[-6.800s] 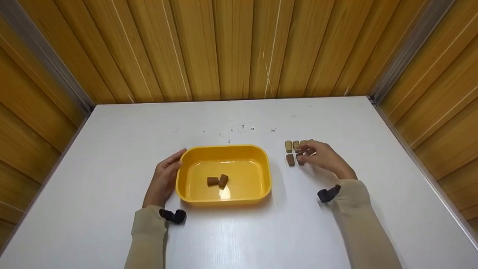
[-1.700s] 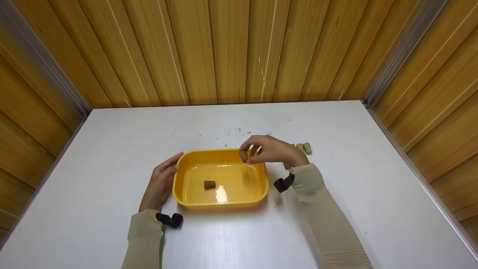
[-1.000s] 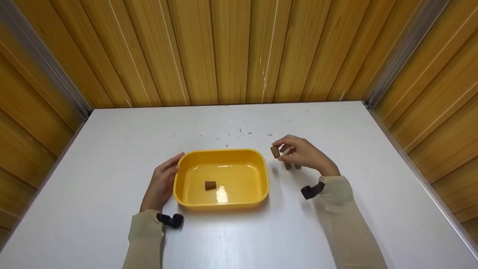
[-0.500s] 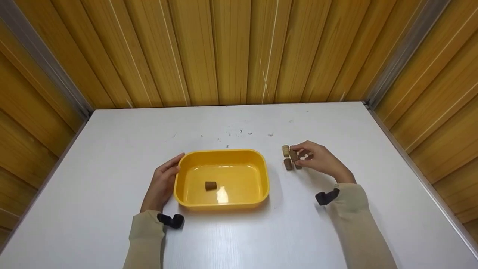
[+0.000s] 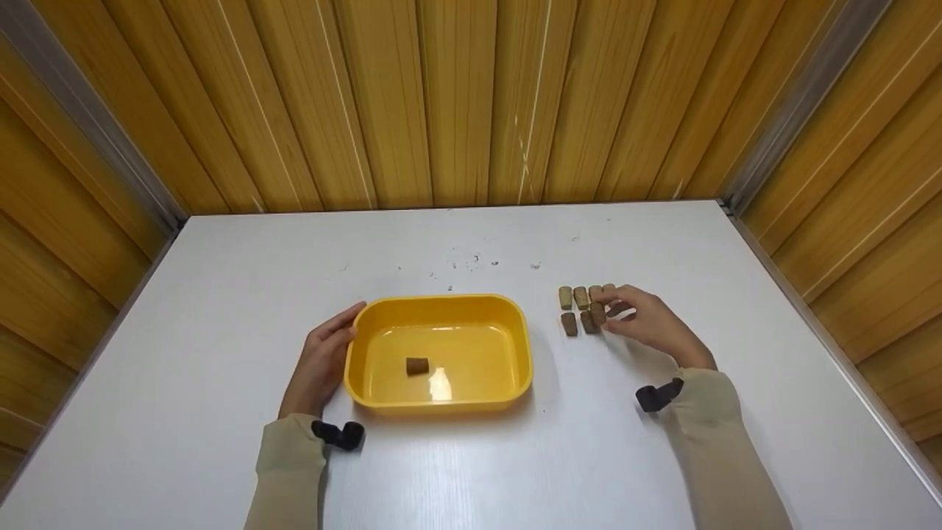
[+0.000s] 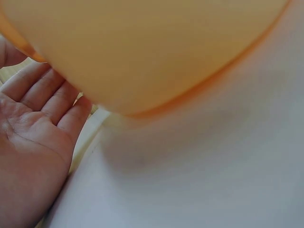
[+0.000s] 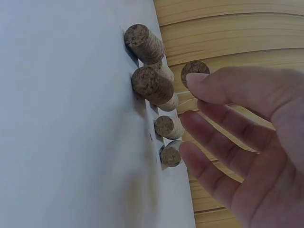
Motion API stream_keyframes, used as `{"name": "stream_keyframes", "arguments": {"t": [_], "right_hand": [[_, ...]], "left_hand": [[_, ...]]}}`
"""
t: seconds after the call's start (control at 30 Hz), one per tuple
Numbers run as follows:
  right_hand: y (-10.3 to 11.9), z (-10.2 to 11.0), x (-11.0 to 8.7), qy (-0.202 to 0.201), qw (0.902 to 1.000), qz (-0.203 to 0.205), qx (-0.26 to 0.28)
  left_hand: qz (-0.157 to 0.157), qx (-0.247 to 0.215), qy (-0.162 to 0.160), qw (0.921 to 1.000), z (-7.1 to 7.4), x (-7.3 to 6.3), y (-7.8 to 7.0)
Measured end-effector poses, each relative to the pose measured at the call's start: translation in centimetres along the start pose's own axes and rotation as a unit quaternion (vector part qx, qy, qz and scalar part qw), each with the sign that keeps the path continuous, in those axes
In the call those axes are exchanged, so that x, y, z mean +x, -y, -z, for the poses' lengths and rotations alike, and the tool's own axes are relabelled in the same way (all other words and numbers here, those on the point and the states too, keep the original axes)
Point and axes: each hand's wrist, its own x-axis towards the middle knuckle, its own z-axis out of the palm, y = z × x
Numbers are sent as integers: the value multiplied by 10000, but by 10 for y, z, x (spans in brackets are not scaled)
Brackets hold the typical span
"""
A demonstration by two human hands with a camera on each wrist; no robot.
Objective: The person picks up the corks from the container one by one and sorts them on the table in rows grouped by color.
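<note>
A yellow plastic tub (image 5: 438,403) stands on the table, and one brown cork (image 5: 417,366) lies inside it. My left hand (image 5: 320,368) rests against the tub's left side, its fingers fairly straight along the outer wall in the left wrist view. To the right of the tub, my right hand (image 5: 655,324) pinches a brown cork (image 5: 597,315) between thumb and fingers. In the right wrist view that held cork (image 7: 194,71) is raised clear of the white surface. Beside it lie two dark corks, a left one (image 5: 569,324) and a right one (image 5: 588,322).
Behind the dark corks is a row of several lighter corks (image 5: 581,297), partly covered by the right fingers. The white table (image 5: 456,471) has small dark marks beyond the tub. Wood-patterned panels (image 5: 456,103) enclose the back and sides.
One of the two corks in the tub was lifted out by my right hand and carried right, over to the cork rows. The left hand has stayed at the tub.
</note>
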Motion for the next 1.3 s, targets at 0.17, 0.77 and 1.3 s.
{"name": "stream_keyframes", "arguments": {"t": [0.17,0.77,1.3], "right_hand": [[-6,1,-3,26,9996,-281,-5],[-14,3,-3,303,9950,-909,-270],[-2,7,-2,354,9942,-985,-262]], "left_hand": [[-31,-146,40,9999,0,0,0],[-43,-43,75,10000,1,-1,-1],[-80,-136,37,9999,-1,-2,0]]}}
